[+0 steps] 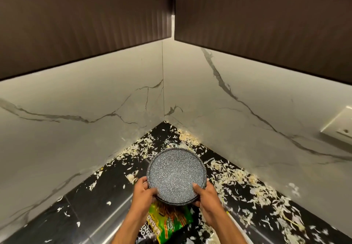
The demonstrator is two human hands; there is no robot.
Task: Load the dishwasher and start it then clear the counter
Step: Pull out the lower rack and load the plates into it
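A black stone counter (106, 201) runs into a corner under marble-look walls and dark cabinets; pale vegetable shreds (238, 179) litter it from the back corner along the right edge; the left hand (143, 194) and right hand (206, 199) each curl round the near rim of a speckled grey plate (176, 175), held over the counter; a green snack packet (169, 221) lies below it near the front edge. The dishwasher is out of view; clearing seems barely begun.
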